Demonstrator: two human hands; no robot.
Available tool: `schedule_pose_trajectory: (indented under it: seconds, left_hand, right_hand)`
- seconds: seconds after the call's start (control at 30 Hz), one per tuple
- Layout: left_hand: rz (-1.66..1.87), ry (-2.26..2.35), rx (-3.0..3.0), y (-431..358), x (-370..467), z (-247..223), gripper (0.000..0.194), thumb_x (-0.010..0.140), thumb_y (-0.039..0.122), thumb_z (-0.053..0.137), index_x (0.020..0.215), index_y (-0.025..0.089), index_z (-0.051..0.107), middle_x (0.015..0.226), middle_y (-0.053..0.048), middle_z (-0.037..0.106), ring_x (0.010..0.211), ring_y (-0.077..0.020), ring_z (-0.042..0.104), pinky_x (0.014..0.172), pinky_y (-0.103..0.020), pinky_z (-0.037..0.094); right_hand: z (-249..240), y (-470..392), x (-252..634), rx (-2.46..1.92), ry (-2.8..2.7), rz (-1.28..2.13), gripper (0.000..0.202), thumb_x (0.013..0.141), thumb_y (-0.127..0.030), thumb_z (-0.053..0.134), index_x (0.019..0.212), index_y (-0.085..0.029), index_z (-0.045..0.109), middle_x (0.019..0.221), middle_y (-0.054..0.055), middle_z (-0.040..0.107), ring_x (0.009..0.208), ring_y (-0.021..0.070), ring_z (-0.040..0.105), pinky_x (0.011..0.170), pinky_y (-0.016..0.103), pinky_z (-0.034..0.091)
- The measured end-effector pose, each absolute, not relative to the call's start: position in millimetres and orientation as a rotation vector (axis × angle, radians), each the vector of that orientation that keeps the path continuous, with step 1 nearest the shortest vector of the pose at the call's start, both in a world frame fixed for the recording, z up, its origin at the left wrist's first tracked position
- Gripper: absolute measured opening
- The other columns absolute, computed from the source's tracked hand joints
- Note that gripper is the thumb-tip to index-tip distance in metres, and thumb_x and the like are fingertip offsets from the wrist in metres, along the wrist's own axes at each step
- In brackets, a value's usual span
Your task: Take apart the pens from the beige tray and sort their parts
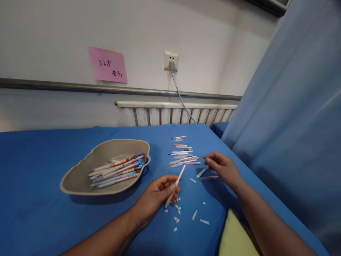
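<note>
Between the thumb and fingers of my left hand (163, 192) is a pale pen barrel (175, 187) with a white upper part, tilted up to the right. My right hand (220, 166) is over the cloth at the right, its thumb and index finger close together; whatever is between them is too small to make out. Just below its fingers lie a light blue pen part (201, 172) and a clear barrel (209, 177). Beyond my hands, pen parts and white refills (183, 157) lie in a loose column. Several small white pieces (177, 219) are scattered nearer me.
A beige basin (77, 177) with several assembled pens (117, 171) stands at the left on the blue cloth (32, 192). Something yellow (236, 238) is at the bottom edge. A blue curtain (290, 117) hangs at the right; a metal rail (80, 87) runs along the wall.
</note>
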State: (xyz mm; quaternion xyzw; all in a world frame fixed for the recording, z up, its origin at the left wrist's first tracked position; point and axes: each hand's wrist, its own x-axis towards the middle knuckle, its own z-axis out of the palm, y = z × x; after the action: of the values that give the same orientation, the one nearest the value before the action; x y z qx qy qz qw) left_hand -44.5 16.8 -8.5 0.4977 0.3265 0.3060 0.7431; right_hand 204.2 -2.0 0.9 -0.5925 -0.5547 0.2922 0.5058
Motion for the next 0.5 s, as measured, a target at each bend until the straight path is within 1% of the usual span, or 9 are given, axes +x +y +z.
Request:
schedule_pose_trajectory:
  seconds: [0.1, 0.2, 0.33, 0.5]
  left_hand:
    - [0.713, 0.765, 1.061, 20.5, -44.8, -8.3, 0.035, 0.073, 0.033, 0.072, 0.101, 0.015, 0.062, 0.077, -0.003, 0.063, 0.06, -0.0104, 0.057, 0.058, -0.023, 0.046]
    - [0.733, 0.803, 1.046, 23.8, -45.5, -9.5, 0.037, 0.074, 0.034, 0.072, 0.104, 0.015, 0.061, 0.078, -0.003, 0.063, 0.062, -0.0109, 0.057, 0.059, -0.023, 0.046]
    - [0.724, 0.822, 1.048, 25.2, -45.9, -10.3, 0.038, 0.074, 0.034, 0.071, 0.105, 0.015, 0.06, 0.079, -0.003, 0.063, 0.062, -0.0114, 0.057, 0.059, -0.024, 0.046]
    - [0.723, 0.829, 1.044, 24.3, -45.0, -9.1, 0.038, 0.074, 0.034, 0.071, 0.105, 0.015, 0.06, 0.079, -0.003, 0.063, 0.061, -0.011, 0.057, 0.058, -0.023, 0.046]
  right_hand:
    - [-3.7, 0.1, 227.1, -1.704, -1.56, 0.688, 0.015, 0.077, -0.031, 0.056, 0.076, -0.018, 0.063, 0.067, 0.0, 0.063, 0.06, 0.0131, 0.055, 0.058, 0.024, 0.042]
    - [-4.4, -5.2, 230.7, -1.896, -1.855, 0.638, 0.011, 0.074, -0.026, 0.059, 0.081, -0.02, 0.065, 0.073, 0.001, 0.066, 0.068, 0.0148, 0.057, 0.062, 0.024, 0.04]
    - [1.4, -13.0, 221.8, -1.976, -2.093, 0.518, 0.02, 0.069, -0.023, 0.063, 0.089, -0.02, 0.065, 0.089, 0.004, 0.067, 0.081, 0.0184, 0.059, 0.07, 0.025, 0.04]
    - [3.5, -14.0, 218.1, -2.003, -2.163, 0.464, 0.019, 0.069, -0.023, 0.063, 0.088, -0.019, 0.064, 0.088, 0.005, 0.066, 0.08, 0.0188, 0.058, 0.069, 0.025, 0.038]
